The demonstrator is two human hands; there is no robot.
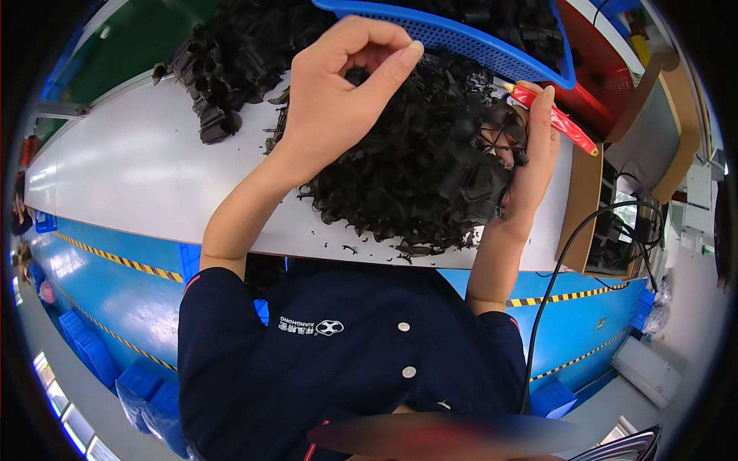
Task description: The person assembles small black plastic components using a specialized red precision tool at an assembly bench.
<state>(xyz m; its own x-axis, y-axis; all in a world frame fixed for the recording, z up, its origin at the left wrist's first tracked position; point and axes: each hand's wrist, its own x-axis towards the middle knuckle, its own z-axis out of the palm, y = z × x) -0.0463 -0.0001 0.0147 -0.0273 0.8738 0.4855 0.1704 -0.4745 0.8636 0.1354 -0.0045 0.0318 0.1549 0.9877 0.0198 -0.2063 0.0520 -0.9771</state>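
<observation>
My left hand (346, 96) is raised over the pile, thumb and forefinger pressed together at the tips near the basket's edge. Whether anything tiny is pinched there, I cannot make out. My right hand (534, 157) is at the right side of the pile, gripping a slim red-wrapped tool (565, 127) with a brass-coloured tip. Its other fingers are curled among dark pieces and partly hidden; a black plastic part (500, 127) appears to rest against them. Below and between both hands spreads a large heap of black plastic scraps (392, 169).
A blue perforated basket (477, 42) holding black parts stands at the far side. More black moulded parts (219, 69) are heaped at the far left of the white table (138, 161). On the right are a red container (596, 65), a cardboard box (580, 207) and a black cable (561, 273).
</observation>
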